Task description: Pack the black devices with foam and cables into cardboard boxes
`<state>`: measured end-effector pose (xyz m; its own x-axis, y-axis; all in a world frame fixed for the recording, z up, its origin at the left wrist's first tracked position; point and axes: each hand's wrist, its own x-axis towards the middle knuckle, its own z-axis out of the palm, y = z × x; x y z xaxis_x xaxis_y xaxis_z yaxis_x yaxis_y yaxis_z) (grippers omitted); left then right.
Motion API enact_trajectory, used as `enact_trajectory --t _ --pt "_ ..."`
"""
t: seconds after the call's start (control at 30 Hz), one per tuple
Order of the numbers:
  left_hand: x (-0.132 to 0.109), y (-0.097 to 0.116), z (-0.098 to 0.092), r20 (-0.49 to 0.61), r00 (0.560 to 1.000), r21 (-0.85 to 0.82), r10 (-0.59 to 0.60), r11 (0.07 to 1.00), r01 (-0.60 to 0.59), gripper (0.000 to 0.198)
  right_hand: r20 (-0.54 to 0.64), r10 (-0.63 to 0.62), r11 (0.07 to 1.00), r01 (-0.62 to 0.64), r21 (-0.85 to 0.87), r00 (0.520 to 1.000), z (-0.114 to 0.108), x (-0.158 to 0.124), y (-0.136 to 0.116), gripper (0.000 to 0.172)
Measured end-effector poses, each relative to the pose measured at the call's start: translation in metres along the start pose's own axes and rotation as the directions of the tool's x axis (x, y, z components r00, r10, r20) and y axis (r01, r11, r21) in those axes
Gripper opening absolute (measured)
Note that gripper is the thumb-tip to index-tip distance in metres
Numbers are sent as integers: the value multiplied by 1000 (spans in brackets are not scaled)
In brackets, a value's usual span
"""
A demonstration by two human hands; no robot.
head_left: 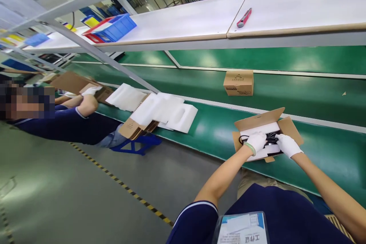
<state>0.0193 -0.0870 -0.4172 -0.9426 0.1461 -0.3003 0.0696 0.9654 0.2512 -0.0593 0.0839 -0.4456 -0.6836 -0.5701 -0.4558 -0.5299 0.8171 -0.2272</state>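
An open cardboard box [259, 120] with raised flaps stands on the green work surface in front of me. White foam [261, 131] lines its inside, and a bundled black cable [271, 137] lies in the middle. My left hand [257, 142], in a white glove with a green band at the wrist, reaches into the box with its fingers closed at the cable's left part. From the right, my gloved right hand [287, 145] has its fingers closed at the cable's other end. Both sets of fingertips are partly hidden in the box.
A closed cardboard box [238, 84] sits on the green belt behind. White foam pieces [160, 108] lie over flattened cartons [130, 127] to the left, beside a seated co-worker [65, 124]. A red utility knife [244, 18] and a blue bin [117, 28] rest on the upper shelf.
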Motion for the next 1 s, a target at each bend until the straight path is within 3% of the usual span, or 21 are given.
enact_trajectory --t 0.23,0.37,0.47,0.6,0.67,0.73,0.87,1.0 --pt "22 31 29 -79 990 -90 -114 990 106 25 -47 62 995 -65 -79 997 -13 -12 -5 39" --pt "33 34 34 -86 995 -128 -54 991 42 24 -36 7 981 -14 -194 999 -17 -14 -11 37" --pt "18 25 30 -179 984 -97 17 995 -35 36 -39 20 966 -29 -259 999 -15 -5 -17 36" --pt "-15 15 35 -317 912 -48 -260 965 258 60 -65 64 949 -81 -305 996 -8 15 -28 35" --pt "-23 12 46 -295 888 -47 -353 933 356 68 -71 78 941 -97 -324 994 -6 21 -32 36" --pt "-24 7 61 -235 900 -58 -367 930 364 66 -67 69 934 -88 -345 995 -5 21 -34 35" --pt "-17 -6 77 -189 946 -85 -265 964 253 60 -57 -78 917 49 -395 995 -10 4 -40 33" --pt "-8 -15 72 -129 971 -97 -201 977 189 67 -16 -241 886 213 -412 970 -10 -3 -53 36"
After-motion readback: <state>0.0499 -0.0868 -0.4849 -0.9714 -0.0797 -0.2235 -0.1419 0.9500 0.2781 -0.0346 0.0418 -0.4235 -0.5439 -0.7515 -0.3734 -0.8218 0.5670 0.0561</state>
